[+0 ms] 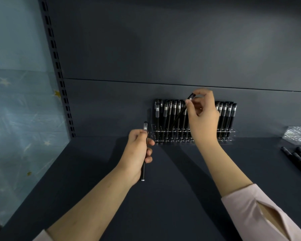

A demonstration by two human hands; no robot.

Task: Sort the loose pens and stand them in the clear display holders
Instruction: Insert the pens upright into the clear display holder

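Dark shelf (181, 197), clear acrylic holder (229, 135) against the back panel (146, 49). Over its middle the right hand (203, 117) pinches a black pen (180, 113) by the cap, shaft slanting down-left into the row; the left hand (137, 150) grips a second pen (145, 126) upright, just left.

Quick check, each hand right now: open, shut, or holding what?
Left hand: grips one upright black pen.
Right hand: pinches a tilted pen over the clear holder.
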